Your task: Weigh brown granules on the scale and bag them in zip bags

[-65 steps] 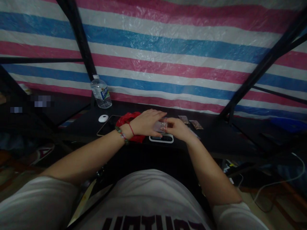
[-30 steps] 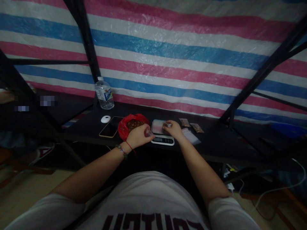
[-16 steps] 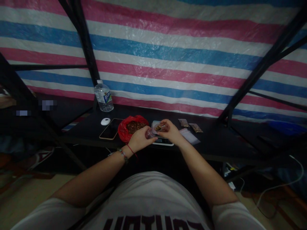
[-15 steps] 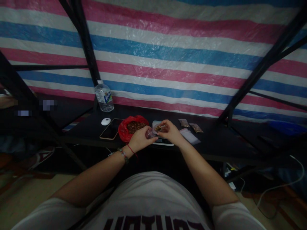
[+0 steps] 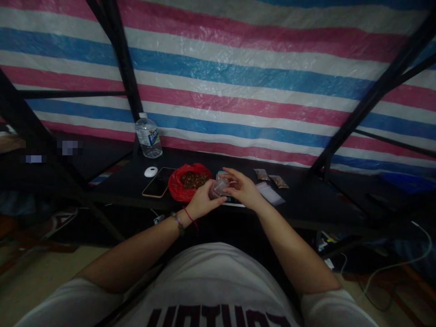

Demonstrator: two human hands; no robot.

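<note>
The fingers of your left hand (image 5: 202, 200) are clamped on a clear plastic container (image 5: 217, 188), which lies between your two hands, above the near part of the scale (image 5: 235, 204). The fingers of your right hand (image 5: 245, 190) are curled against the container's other side (whether they grip it or something behind it, you cannot tell from this view). The scale shows only in part beneath your hands. Just left of your left hand is a red plastic bag (image 5: 175, 187), its mouth spread around brown pieces (image 5: 195, 180). Beyond it, a phone (image 5: 158, 183) lies flat, with a white oval object (image 5: 151, 171) near its far end and a clear bottle (image 5: 148, 136) upright farther back. To the right of the scale lie flat clear bags (image 5: 270, 193) and, behind them, two small filled packets (image 5: 279, 181), all on the black bench (image 5: 313, 200). A striped sheet (image 5: 238, 86) hangs behind.
</note>
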